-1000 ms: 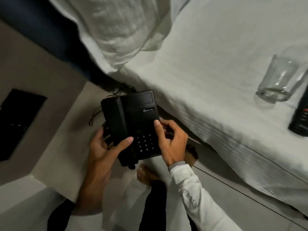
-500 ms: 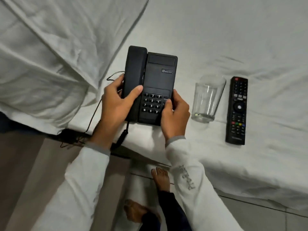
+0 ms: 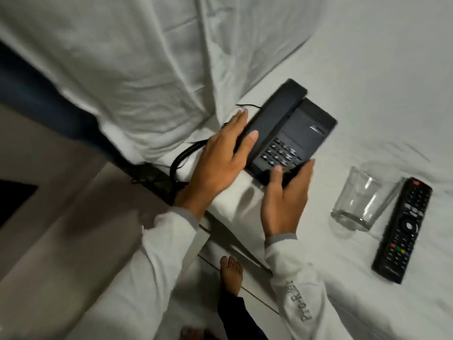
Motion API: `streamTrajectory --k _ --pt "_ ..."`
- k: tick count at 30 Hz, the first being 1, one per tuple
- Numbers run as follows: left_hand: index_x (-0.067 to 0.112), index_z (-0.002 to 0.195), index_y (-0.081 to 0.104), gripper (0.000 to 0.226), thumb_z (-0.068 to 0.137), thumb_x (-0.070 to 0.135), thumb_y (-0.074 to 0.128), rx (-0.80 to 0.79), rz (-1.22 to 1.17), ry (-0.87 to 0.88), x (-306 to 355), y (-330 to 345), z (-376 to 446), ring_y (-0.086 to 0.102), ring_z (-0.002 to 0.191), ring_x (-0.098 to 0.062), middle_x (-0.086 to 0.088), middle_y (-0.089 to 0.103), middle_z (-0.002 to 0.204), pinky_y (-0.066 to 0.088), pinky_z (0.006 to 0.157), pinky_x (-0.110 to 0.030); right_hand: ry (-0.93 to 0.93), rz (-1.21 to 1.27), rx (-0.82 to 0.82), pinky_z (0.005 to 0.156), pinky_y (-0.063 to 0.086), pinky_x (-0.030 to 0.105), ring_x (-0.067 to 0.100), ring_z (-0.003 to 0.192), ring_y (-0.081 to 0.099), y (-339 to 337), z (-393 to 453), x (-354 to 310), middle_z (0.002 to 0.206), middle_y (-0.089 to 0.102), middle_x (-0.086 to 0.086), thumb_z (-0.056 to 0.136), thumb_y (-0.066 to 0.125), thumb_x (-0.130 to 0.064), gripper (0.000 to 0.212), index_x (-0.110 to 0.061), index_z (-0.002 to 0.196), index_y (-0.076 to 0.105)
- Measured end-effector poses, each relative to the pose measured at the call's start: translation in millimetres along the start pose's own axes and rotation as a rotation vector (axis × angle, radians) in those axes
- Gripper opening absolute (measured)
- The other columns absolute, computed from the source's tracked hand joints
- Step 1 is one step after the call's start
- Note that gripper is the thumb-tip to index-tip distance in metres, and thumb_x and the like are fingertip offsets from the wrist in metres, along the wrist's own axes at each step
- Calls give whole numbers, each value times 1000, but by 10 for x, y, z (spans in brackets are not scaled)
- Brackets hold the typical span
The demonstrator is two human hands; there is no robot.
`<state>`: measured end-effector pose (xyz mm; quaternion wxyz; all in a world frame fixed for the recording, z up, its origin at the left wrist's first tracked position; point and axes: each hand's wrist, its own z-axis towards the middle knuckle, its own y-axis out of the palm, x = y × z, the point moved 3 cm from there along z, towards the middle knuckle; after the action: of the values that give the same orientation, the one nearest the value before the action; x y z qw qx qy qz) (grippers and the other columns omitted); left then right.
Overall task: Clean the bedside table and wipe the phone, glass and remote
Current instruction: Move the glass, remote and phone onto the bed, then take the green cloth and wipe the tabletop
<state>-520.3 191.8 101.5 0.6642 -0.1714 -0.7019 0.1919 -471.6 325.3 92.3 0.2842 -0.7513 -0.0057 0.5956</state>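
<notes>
So from my feed the black desk phone (image 3: 291,133) sits angled on the white bed sheet (image 3: 367,57) near the mattress edge, handset on the cradle, cord (image 3: 182,158) trailing off the side. Left hand (image 3: 220,163) wraps the handset side, right hand (image 3: 285,200) pinches the near corner. Glass (image 3: 359,200) and remote (image 3: 404,229) lie just right, with plenty of open sheet beyond. The sleeve (image 3: 301,303) print is too blurry to read properly.

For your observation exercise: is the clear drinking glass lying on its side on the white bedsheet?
No, the clear drinking glass stands upright on the white bedsheet, beside the black remote control.
</notes>
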Motion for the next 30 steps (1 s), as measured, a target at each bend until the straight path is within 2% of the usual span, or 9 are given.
streamTrajectory --k 2,5,12,16,19,23,26,28,30 --pt "7 150 46 54 104 35 48 133 46 15 -98 -253 -400 42 147 -18 -10 49 156 32 122 -28 -204 -110 13 128 5 29 32 158 8 60 -267 -145 168 12 22 98 50 -25 75 0 158 14" --pt "8 149 47 55 104 39 45 417 181 -87 -466 -795 -1377 43 147 -20 -11 49 156 37 121 -36 -549 -243 -134 128 8 50 37 157 6 341 -937 -405 166 10 29 99 56 -28 75 2 157 18" --pt "11 151 46 56 108 46 39 899 667 -603 -725 -1561 -4294 44 146 -30 -16 46 157 43 113 -49 -1079 -235 -823 124 10 64 48 154 11 854 -2954 -432 162 15 36 95 63 -38 81 3 154 27" --pt "11 151 47 54 106 41 44 1053 809 -928 -191 -1521 -5997 39 149 -31 -17 42 159 41 111 -54 -1334 -102 -1234 124 10 63 48 154 12 571 -4382 -378 162 16 36 95 60 -44 82 1 155 27" --pt "9 148 49 52 107 40 43 1132 863 -1093 332 -1200 -6905 42 146 -35 -20 45 156 42 109 -58 -1400 14 -1530 126 13 59 44 154 15 78 -5244 -246 163 19 31 95 55 -52 81 -3 155 28" --pt "5 139 58 49 105 39 49 1300 892 -1332 982 -563 -7872 52 135 -38 -23 55 145 44 106 -60 -1208 105 -1952 116 41 41 28 141 47 -832 -6186 92 154 47 16 92 63 -48 71 -8 148 45" --pt "5 139 53 52 99 39 58 1406 788 -1537 1252 -291 -8360 54 129 -37 -22 54 142 50 102 -59 -651 -111 -2201 93 56 35 20 112 65 -1275 -6694 369 129 63 4 86 73 -43 57 -15 133 57" --pt "10 142 47 57 97 42 61 1558 525 -1669 1343 -257 -8639 53 125 -30 -17 48 142 53 100 -50 -221 -408 -2252 94 59 42 22 109 67 -1435 -7003 533 120 67 2 80 80 -44 50 -19 120 63" --pt "11 139 49 55 96 42 63 1775 192 -1659 1303 -211 -8904 58 115 -22 -13 54 135 53 97 -38 127 -571 -2260 93 61 45 24 105 70 -1525 -7255 701 108 72 2 76 83 -46 38 -23 101 68"
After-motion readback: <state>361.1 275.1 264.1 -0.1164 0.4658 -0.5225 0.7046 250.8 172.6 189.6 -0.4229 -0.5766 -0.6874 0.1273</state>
